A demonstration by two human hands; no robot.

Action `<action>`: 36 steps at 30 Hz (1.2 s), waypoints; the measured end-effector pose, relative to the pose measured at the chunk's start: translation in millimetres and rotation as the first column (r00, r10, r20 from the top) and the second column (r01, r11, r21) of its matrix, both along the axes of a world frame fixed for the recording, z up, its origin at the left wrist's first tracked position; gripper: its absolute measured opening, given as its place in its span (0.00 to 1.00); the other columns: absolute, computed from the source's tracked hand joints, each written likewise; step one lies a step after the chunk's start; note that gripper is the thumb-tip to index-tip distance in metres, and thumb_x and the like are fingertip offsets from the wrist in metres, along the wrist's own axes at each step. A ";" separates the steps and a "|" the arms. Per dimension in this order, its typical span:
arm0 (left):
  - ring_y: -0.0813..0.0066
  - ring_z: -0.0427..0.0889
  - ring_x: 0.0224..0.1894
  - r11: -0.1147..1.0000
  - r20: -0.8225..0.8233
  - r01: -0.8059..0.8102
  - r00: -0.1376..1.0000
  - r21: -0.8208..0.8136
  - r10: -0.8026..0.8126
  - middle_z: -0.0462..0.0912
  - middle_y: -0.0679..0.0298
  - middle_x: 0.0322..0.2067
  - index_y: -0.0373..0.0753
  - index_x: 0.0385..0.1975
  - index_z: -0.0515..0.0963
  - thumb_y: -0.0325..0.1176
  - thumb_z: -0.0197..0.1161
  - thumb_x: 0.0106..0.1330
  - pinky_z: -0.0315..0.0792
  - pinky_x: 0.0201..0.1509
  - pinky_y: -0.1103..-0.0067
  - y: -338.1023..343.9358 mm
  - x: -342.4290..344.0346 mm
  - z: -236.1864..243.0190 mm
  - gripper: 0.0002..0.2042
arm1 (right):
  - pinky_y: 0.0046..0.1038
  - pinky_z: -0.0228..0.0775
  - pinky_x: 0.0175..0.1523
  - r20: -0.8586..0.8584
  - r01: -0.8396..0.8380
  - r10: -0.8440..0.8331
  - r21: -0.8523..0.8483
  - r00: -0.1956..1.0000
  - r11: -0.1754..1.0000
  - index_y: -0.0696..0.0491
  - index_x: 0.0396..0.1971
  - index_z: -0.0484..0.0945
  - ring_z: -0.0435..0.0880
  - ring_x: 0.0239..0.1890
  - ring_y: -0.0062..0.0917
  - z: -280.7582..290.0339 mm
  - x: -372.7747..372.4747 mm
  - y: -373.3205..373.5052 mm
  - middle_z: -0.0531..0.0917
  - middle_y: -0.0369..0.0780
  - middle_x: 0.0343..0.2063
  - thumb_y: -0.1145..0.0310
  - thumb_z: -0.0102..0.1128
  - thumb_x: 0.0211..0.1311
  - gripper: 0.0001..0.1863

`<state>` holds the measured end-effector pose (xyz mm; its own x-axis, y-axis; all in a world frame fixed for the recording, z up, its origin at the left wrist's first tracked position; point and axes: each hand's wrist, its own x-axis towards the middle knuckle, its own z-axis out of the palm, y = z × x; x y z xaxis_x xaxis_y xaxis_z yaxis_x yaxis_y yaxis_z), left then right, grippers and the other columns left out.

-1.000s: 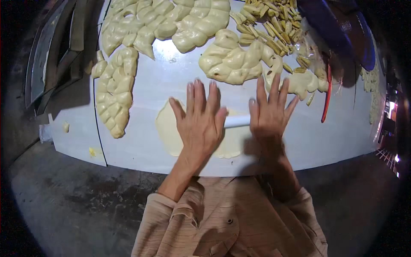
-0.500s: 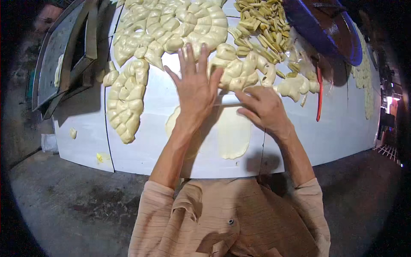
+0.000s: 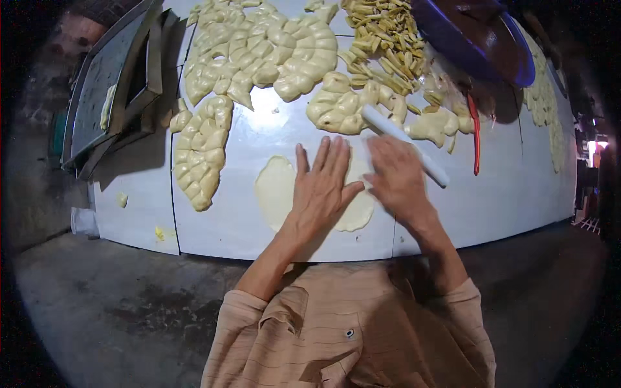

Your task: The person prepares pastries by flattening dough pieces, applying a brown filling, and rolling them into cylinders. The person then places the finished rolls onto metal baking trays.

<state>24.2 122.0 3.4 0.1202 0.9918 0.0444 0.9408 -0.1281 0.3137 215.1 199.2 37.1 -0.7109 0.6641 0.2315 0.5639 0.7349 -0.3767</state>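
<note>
My left hand [image 3: 323, 184] lies palm down with its fingers stretched out, over two thin, flat sheets of rolled dough on the white table. The left dough sheet [image 3: 272, 191] shows beside it; the right dough sheet [image 3: 358, 213] is partly covered by my hands. My right hand [image 3: 400, 178] is blurred, palm down, with its thumb apart from the outstretched fingers. Its fingertips are beside a white rolling pin [image 3: 424, 161], which lies at a slant; whether they touch it is unclear. The pin's far end meets a clump of dough pieces [image 3: 336, 107].
Joined dough pieces [image 3: 259, 48] spread across the table's far side, with a long dough strip [image 3: 202, 152] at left. Sliced, banana-like pieces [image 3: 391, 48], a purple basin [image 3: 527, 61] of brown filling and a red-handled tool [image 3: 474, 139] are at far right. Metal trays [image 3: 107, 84] stand left.
Both hands have drawn nearer to me from the far dough. The rolling pin has turned from lying crosswise to a slant, farther right. My right thumb and fingers have spread.
</note>
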 end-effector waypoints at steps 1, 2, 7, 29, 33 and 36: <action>0.55 0.55 0.77 1.000 -0.024 -0.020 1.000 -0.005 0.020 0.61 0.54 0.74 0.34 0.72 0.61 0.59 0.50 0.73 0.39 0.74 0.37 0.6 0.1 -3.1 0.38 | 0.52 0.52 0.73 0.159 -0.073 0.059 0.083 0.986 0.994 0.54 0.67 0.69 0.64 0.72 0.39 -11.7 -6.3 -3.1 0.70 0.44 0.69 0.43 0.59 0.64 0.39; 0.55 0.55 0.77 1.000 -0.058 -0.028 0.998 0.011 0.029 0.61 0.54 0.74 0.34 0.72 0.61 0.60 0.50 0.72 0.38 0.73 0.36 -2.9 -2.6 -4.6 0.39 | 0.53 0.48 0.75 0.197 -0.069 0.063 0.025 0.978 0.997 0.53 0.69 0.67 0.60 0.75 0.39 -25.4 -9.3 -3.5 0.66 0.43 0.71 0.39 0.53 0.66 0.41; 0.55 0.54 0.78 0.996 -0.115 -0.083 0.990 0.033 0.086 0.61 0.53 0.74 0.36 0.73 0.61 0.64 0.52 0.69 0.36 0.73 0.34 -5.3 -0.9 -8.1 0.42 | 0.55 0.40 0.77 0.243 -0.040 0.062 -0.093 0.968 0.995 0.52 0.73 0.62 0.53 0.78 0.38 -31.1 -5.1 -2.5 0.61 0.44 0.75 0.32 0.42 0.69 0.45; 0.47 0.53 0.77 0.986 0.038 -0.046 0.998 -0.162 0.053 0.57 0.45 0.74 0.35 0.73 0.58 0.64 0.55 0.67 0.42 0.74 0.40 -106.6 -8.3 21.3 0.44 | 0.59 0.47 0.75 0.078 -0.144 0.182 -0.346 0.980 0.927 0.50 0.64 0.74 0.65 0.73 0.40 -3.4 73.8 -77.5 0.71 0.48 0.68 0.50 0.64 0.65 0.31; 0.52 0.50 0.79 0.954 -0.146 -0.261 0.960 -0.149 0.240 0.54 0.47 0.76 0.32 0.74 0.56 0.57 0.56 0.70 0.37 0.76 0.42 -90.6 -84.7 10.0 0.42 | 0.43 0.68 0.64 -0.213 0.440 -0.444 -0.068 0.870 0.895 0.55 0.60 0.76 0.77 0.59 0.45 -13.7 105.1 -26.8 0.79 0.48 0.58 0.64 0.66 0.64 0.25; 0.51 0.46 0.80 0.933 -0.158 -0.264 0.960 -0.244 0.231 0.53 0.49 0.76 0.32 0.75 0.53 0.58 0.59 0.66 0.26 0.78 0.45 -82.3 -96.2 22.3 0.45 | 0.43 0.69 0.63 -0.178 0.646 -0.625 0.101 0.760 0.756 0.55 0.61 0.75 0.76 0.59 0.45 -18.0 140.1 19.1 0.80 0.49 0.56 0.64 0.65 0.65 0.25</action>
<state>-71.9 39.7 25.7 -0.1426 0.9654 -0.2184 0.9657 0.1841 0.1832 355.2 218.3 19.2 -0.0943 0.9026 0.4201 0.8764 0.2754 -0.3951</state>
